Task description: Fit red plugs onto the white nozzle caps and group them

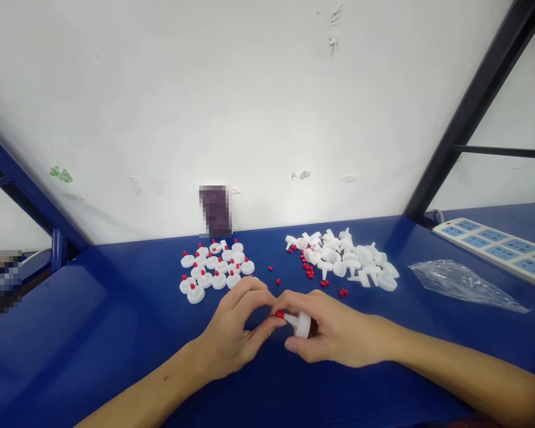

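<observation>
In front of me my right hand [325, 327] grips a white nozzle cap [302, 325] by its round base, spout pointing left. A small red tip cap [279, 314] sits at the spout's end, pinched between the thumb and fingers of my left hand [245, 324]. The fingertips of both hands meet there, so part of the red tip cap is hidden. Beyond my left hand stand several white nozzle caps with red tips [219, 280], mostly upright. Past my right hand lies a loose heap of white nozzle caps [339, 258] without red tips.
Loose red tip caps [309, 270] lie scattered between the two groups. To the right are a clear plastic bag [466, 285] and a power strip [494, 244]. A blurred dark object [216, 211] leans on the wall behind the blue table [129, 297]. Metal posts rise at both sides.
</observation>
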`<action>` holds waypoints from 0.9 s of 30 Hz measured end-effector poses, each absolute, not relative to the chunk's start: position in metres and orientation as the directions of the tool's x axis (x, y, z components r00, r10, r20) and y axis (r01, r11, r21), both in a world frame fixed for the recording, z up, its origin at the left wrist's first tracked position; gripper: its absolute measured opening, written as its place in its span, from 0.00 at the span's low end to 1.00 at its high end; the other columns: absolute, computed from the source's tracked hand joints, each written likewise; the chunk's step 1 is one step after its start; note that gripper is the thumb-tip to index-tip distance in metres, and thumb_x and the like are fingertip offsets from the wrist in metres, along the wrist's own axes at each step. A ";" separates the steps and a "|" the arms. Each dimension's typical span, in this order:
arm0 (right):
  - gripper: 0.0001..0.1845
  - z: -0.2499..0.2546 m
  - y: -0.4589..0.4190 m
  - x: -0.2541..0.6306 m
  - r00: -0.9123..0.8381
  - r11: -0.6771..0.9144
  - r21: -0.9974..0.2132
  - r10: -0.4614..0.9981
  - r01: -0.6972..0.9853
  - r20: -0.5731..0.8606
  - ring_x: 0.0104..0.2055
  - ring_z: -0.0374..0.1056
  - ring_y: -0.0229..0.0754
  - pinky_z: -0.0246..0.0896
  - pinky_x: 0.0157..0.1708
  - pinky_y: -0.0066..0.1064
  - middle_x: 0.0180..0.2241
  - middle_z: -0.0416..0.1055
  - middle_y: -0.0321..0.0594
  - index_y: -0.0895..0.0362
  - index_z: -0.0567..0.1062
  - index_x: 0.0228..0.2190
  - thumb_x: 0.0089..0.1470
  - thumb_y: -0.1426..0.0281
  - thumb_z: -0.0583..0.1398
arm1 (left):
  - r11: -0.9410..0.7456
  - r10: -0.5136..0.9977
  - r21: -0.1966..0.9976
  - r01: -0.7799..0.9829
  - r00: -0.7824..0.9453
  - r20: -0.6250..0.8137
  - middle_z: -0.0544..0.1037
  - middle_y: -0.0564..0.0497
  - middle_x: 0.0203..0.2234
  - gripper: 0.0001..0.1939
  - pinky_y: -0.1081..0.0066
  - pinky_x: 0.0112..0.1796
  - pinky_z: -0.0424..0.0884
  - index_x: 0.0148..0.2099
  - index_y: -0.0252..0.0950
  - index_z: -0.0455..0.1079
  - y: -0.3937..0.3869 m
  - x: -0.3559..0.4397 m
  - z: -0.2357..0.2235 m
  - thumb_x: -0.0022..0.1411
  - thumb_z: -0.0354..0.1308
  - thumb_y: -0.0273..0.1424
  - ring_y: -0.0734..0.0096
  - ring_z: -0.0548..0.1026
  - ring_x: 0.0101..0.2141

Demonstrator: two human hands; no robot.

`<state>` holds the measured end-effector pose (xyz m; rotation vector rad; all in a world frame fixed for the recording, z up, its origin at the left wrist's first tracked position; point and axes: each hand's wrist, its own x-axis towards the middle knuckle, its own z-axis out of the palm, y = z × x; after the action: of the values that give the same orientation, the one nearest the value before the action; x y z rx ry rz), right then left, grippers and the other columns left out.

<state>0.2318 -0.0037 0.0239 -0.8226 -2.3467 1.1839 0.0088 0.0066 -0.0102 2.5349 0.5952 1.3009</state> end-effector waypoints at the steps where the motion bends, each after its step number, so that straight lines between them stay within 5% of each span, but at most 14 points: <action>1: 0.10 0.024 -0.004 0.231 -0.757 0.498 -0.797 0.648 0.340 0.082 0.20 0.55 0.31 0.49 0.20 0.23 0.20 0.59 0.24 0.54 0.68 0.42 0.57 0.67 0.60 | -0.879 0.476 0.411 0.244 0.511 0.715 0.68 0.50 0.37 0.13 0.69 0.38 0.68 0.48 0.39 0.62 0.006 0.010 -0.012 0.65 0.59 0.22 0.69 0.68 0.37; 5: 0.13 0.026 -0.009 0.229 -0.753 0.583 -0.707 0.649 0.402 0.107 0.20 0.55 0.31 0.48 0.22 0.24 0.20 0.59 0.24 0.52 0.68 0.45 0.56 0.70 0.59 | -0.825 0.566 0.482 0.296 0.459 0.685 0.68 0.52 0.35 0.14 0.69 0.36 0.67 0.47 0.40 0.59 0.006 0.014 -0.016 0.64 0.61 0.27 0.69 0.66 0.34; 9: 0.09 0.027 -0.015 0.226 -0.678 0.627 -0.630 0.705 0.458 0.208 0.21 0.53 0.32 0.45 0.23 0.25 0.21 0.58 0.24 0.53 0.67 0.38 0.52 0.73 0.58 | -0.788 0.615 0.508 0.348 0.413 0.671 0.68 0.52 0.35 0.17 0.69 0.35 0.67 0.49 0.41 0.58 0.004 0.015 -0.011 0.62 0.62 0.30 0.70 0.65 0.33; 15: 0.05 0.019 -0.013 0.226 -0.546 0.641 -0.671 0.736 0.371 0.401 0.19 0.47 0.31 0.45 0.22 0.26 0.19 0.52 0.25 0.54 0.65 0.30 0.50 0.69 0.58 | -0.834 0.548 0.471 0.288 0.532 0.645 0.68 0.50 0.36 0.19 0.66 0.35 0.67 0.54 0.38 0.58 -0.003 0.015 0.001 0.61 0.54 0.28 0.67 0.66 0.33; 22: 0.06 0.013 -0.013 0.222 -0.476 0.605 -0.710 0.774 0.362 0.417 0.20 0.48 0.31 0.45 0.21 0.24 0.19 0.53 0.26 0.55 0.63 0.27 0.46 0.78 0.54 | -0.841 0.535 0.438 0.318 0.613 0.581 0.68 0.50 0.32 0.10 0.66 0.34 0.64 0.47 0.37 0.63 -0.004 0.016 0.001 0.62 0.51 0.28 0.67 0.67 0.32; 27: 0.07 0.012 -0.016 0.223 -0.528 0.650 -0.692 0.726 0.315 0.441 0.19 0.43 0.30 0.42 0.20 0.25 0.17 0.51 0.25 0.55 0.62 0.24 0.46 0.72 0.59 | -0.793 0.589 0.519 0.319 0.621 0.518 0.67 0.51 0.30 0.13 0.68 0.32 0.62 0.40 0.37 0.62 -0.006 0.020 0.001 0.58 0.55 0.40 0.67 0.65 0.30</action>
<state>0.2226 -0.0164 0.0118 -0.8051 -2.1262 0.7099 0.0201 -0.0061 0.0010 2.4683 0.7245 0.9849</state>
